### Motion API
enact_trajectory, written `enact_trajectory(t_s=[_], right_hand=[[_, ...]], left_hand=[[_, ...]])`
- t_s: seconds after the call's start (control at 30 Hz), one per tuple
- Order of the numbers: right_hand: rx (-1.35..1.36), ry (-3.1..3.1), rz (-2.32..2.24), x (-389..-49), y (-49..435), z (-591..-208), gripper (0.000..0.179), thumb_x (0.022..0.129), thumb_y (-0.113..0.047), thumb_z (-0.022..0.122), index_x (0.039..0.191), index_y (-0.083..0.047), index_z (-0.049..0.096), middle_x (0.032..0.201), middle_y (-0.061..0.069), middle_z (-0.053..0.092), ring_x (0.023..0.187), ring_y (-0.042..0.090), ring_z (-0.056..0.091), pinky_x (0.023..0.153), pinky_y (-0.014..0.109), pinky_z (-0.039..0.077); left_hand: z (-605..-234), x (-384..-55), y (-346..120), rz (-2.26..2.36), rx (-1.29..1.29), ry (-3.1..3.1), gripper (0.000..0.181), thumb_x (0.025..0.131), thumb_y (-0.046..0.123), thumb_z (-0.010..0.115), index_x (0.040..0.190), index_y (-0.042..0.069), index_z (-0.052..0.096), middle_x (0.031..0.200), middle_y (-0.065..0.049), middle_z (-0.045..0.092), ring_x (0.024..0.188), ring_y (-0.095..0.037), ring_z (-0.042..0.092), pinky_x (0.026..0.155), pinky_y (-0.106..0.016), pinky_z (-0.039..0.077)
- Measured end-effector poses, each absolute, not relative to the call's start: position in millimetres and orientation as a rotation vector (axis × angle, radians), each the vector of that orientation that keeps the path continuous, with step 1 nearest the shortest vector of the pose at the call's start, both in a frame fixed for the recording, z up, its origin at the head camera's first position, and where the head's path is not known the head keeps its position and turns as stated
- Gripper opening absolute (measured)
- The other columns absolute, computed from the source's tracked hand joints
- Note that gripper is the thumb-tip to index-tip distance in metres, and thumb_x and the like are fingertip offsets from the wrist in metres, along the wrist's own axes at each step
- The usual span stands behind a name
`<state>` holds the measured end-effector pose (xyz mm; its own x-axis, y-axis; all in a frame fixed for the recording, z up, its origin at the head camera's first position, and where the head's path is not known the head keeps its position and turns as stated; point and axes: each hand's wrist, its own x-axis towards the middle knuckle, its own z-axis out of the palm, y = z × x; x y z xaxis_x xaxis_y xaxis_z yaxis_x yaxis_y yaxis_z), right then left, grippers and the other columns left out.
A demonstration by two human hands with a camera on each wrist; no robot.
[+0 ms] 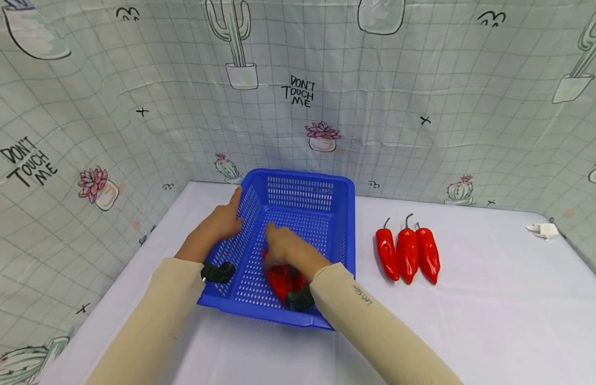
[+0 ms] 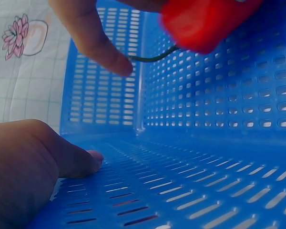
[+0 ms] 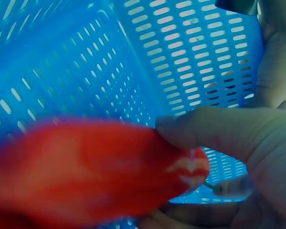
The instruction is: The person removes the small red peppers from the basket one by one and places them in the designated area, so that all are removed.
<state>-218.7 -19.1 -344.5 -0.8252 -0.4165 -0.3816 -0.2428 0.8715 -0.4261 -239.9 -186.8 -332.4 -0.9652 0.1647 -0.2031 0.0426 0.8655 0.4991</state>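
A blue plastic basket [image 1: 351, 214] with slotted walls stands on the white table. My left hand [image 1: 223, 220] grips its left rim, the thumb on the inner side of the wall in the left wrist view. Inside the basket, my right hand [image 1: 290, 247] holds a red chili pepper [image 3: 95, 167] between thumb and fingers, near its stem end. More red shows under the right forearm in the head view, partly hidden by the wrist camera. To the right of the basket, three red chili peppers [image 1: 407, 255] lie side by side, stems away from me.
A fabric backdrop [image 1: 399, 149] with a grid and cactus drawings rises behind and beside the table. A small white object [image 1: 543, 230] lies near the table's far right corner. Black cameras are strapped to both wrists.
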Motion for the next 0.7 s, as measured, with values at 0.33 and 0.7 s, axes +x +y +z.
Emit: enact_trajectory(t_s=[0.33, 0.7], right_hand=[[-0.539, 2.618, -0.720, -221.0, -18.6, -342.4, 0.093, 0.084, -0.014, 0.077, 0.156, -0.016, 0.018, 0.117, 0.018, 0.064, 0.098, 0.026, 0.065, 0.088, 0.040, 0.055], [-0.634, 2.588, -0.978, -222.8, -16.1, -338.7, 0.047, 0.084, -0.013, 0.076, 0.129, -0.014, 0.062, 0.120, 0.013, 0.064, 0.095, 0.024, 0.061, 0.073, 0.034, 0.060]], left_hand=[[-334.1, -239.6, -188.0, 0.777, 0.145, 2.787, 0.077, 0.097, 0.006, 0.043, 0.156, 0.003, -0.006, 0.119, -0.042, 0.056, 0.083, -0.043, 0.070, 0.070, -0.051, 0.059], [-334.1, -240.6, -189.0, 0.750, 0.155, 2.790, 0.077, 0.097, 0.006, 0.044, 0.156, 0.003, -0.006, 0.121, -0.041, 0.055, 0.085, -0.043, 0.070, 0.072, -0.052, 0.059]])
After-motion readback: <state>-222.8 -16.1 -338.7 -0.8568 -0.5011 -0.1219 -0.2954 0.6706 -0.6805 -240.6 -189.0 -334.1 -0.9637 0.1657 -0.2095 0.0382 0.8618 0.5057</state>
